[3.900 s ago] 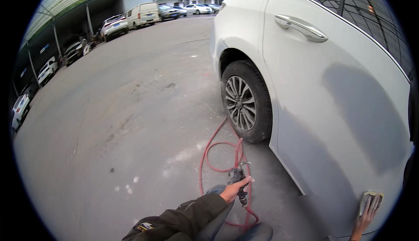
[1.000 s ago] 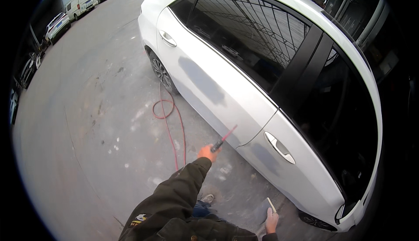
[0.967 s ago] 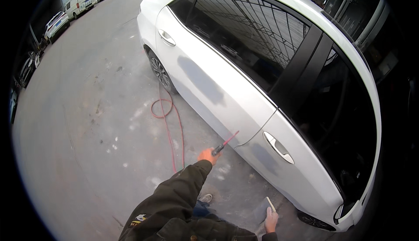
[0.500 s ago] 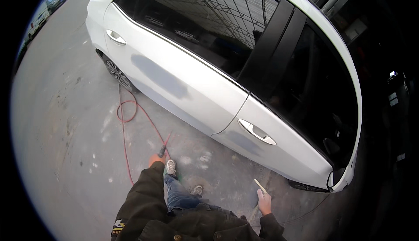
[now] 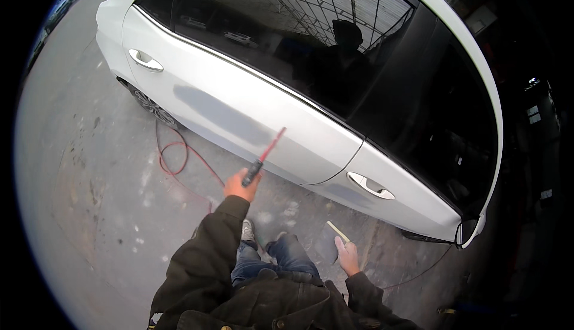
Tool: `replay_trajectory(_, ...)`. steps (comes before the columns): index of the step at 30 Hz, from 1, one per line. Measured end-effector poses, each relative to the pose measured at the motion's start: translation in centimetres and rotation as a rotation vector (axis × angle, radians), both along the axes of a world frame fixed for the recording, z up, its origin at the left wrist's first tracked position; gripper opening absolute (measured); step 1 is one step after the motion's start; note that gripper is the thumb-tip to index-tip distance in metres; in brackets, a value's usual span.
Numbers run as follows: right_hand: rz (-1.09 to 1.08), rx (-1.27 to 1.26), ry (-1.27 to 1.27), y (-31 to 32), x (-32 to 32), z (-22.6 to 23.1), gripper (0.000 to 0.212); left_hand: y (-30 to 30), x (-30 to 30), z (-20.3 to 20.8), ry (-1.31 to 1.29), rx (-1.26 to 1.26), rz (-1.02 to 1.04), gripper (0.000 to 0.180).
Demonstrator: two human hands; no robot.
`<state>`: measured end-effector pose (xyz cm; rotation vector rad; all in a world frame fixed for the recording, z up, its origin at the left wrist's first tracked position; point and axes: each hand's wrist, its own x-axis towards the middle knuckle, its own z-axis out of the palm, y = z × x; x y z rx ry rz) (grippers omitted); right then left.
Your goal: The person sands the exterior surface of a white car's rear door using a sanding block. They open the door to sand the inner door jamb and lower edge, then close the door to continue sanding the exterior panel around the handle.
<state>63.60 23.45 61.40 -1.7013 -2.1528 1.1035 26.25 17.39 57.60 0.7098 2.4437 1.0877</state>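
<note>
Freshly raised in the left hand (image 5: 241, 186), fingers wrapped tight: a dark-handled tool (image 5: 252, 173), slim red extension (image 5: 273, 145) slanting up across the view of a white car (image 5: 110, 25), in front of the rear door (image 5: 311, 138); contact with the panel impossible to tell. Half a second earlier, down beside the shoes (image 5: 247, 230). Lower and to the right, over the floor (image 5: 107, 180) and apart from the bodywork: a flat pad (image 5: 338, 232) with a yellowish edge, pinched between thumb and fingers of the right hand (image 5: 348, 255). By appearances, tool newly lifted toward the door, pad out of use for the instant. Along the rear door, a long gray patch (image 5: 221, 112); on the front door (image 5: 412, 204), a smaller gray smudge (image 5: 348, 195). Farther out, a red hose (image 5: 206, 165) looped near the rear wheel (image 5: 154, 107), and, reflected in the dark rear window (image 5: 269, 49), a person's silhouette (image 5: 347, 55).
</note>
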Motion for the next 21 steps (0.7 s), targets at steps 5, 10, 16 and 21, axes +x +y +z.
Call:
replay_trajectory(5, 0.035, -0.031, 0.040, 2.1, -3.0, -0.5, 0.063, -2.3, -11.4, -2.2, -0.100, 0.051, 0.244, 0.049)
replay_trajectory(10, 0.112, -0.062, 0.072, 7.1, -5.0, -3.1, 0.064, -1.5, -12.6, 3.6, 0.089, -0.206, 0.208, 0.043)
replay_trajectory(16, 0.165, -0.178, 0.154, 12.9, -9.5, -4.0, 0.066, 3.3, -3.1, 7.3, 0.247, -0.255, -0.336, 0.021)
replay_trajectory(21, 0.214, -0.203, 0.190, 14.7, -10.9, -5.2, 0.065, 5.1, -4.0, 9.2, 0.291, -0.309, -0.274, 0.022)
